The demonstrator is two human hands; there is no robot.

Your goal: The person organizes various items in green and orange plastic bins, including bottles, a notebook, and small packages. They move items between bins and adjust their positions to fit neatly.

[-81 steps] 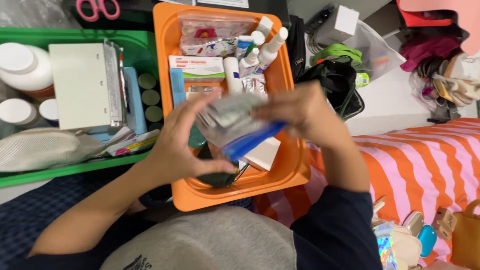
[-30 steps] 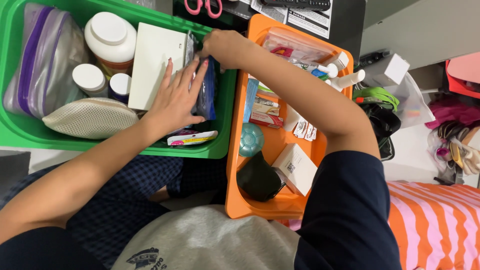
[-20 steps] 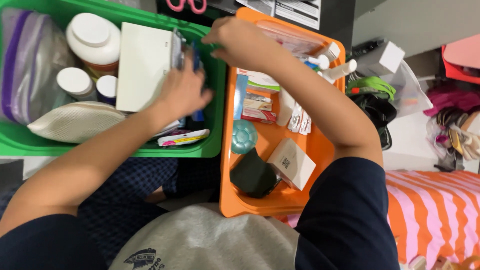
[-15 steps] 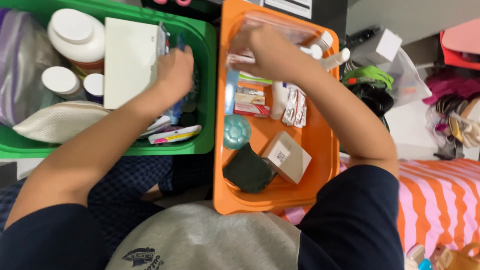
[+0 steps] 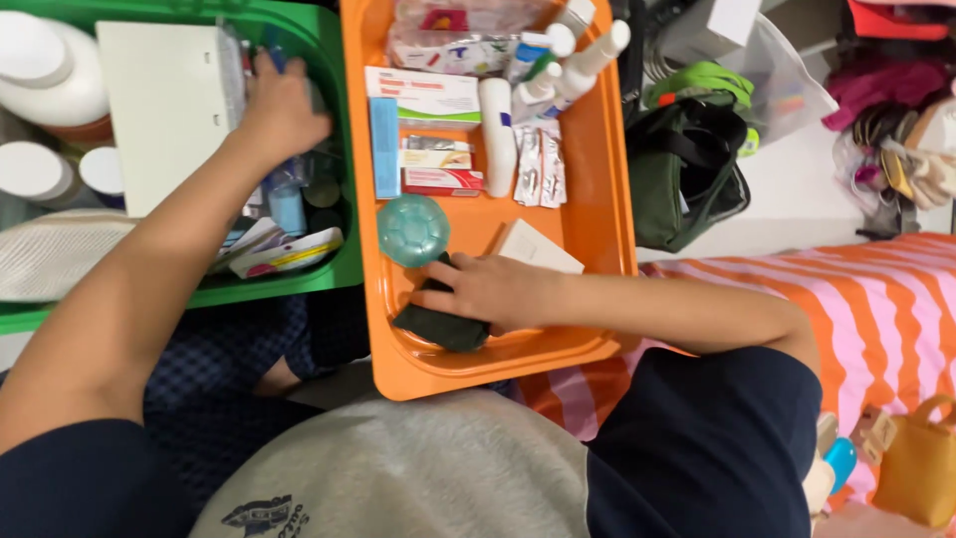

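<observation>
Two bins: green bin (image 5: 329,274) at 9 o'clock, orange bin (image 5: 612,199) beside it at centre.
Left hand (image 5: 282,108): reaching into green bin by white box (image 5: 164,110); fingers hidden, grip cannot be told.
Right hand (image 5: 488,291): fingers closed on dark pouch (image 5: 438,327) at orange bin's 6 o'clock end, likely steadying it.
Orange bin holds: teal round case (image 5: 413,230), cartons, tubes, sachets.
Green bin holds: white-lidded jars (image 5: 45,80), mesh pouch (image 5: 50,259).

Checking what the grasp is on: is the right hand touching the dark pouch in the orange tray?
Touching. The head view shows the right hand lying on the dark pouch in the orange tray, its fingers overlapping the pouch's upper edge with no gap.
</observation>
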